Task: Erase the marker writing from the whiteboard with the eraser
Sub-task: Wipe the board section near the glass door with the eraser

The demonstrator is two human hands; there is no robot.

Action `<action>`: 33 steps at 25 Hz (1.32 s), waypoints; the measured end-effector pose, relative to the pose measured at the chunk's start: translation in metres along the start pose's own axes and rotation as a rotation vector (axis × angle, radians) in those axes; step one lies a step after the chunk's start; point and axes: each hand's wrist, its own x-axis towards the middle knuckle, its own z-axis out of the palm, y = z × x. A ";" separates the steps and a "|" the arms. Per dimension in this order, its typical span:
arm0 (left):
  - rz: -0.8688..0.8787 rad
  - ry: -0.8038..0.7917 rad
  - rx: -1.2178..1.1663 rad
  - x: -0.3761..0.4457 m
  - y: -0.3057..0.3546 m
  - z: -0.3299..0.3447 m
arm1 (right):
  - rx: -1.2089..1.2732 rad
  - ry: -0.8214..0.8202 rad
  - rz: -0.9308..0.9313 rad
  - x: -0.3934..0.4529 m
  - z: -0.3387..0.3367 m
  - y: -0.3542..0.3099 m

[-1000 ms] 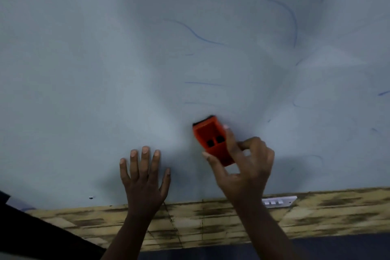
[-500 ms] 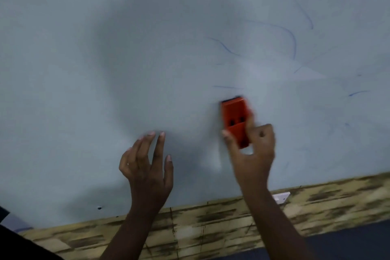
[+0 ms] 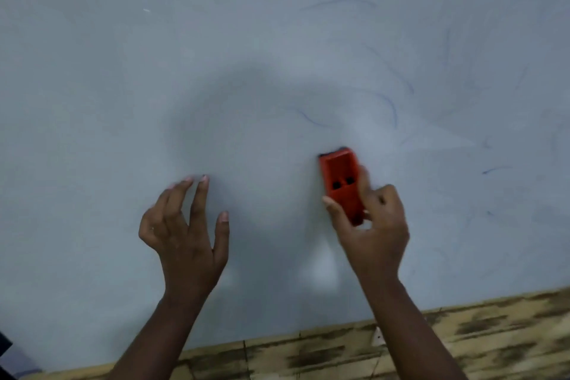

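Boxy orange eraser [image 3: 340, 183] on glossy whiteboard [image 3: 216, 71]

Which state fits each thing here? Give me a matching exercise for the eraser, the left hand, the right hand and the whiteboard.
Column one:
1. eraser
2. left hand
3. right hand
4. whiteboard

Column two:
A. holds nothing, fingers spread and loosely bent
B. orange, pressed against the board
C. bears faint blue marker strokes, mostly on its right part
D. grips the orange block by its sides

Pairs: 1-B, 2-A, 3-D, 4-C
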 end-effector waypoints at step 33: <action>0.083 0.195 0.098 0.069 0.010 0.029 | 0.302 0.176 0.221 0.133 -0.057 0.025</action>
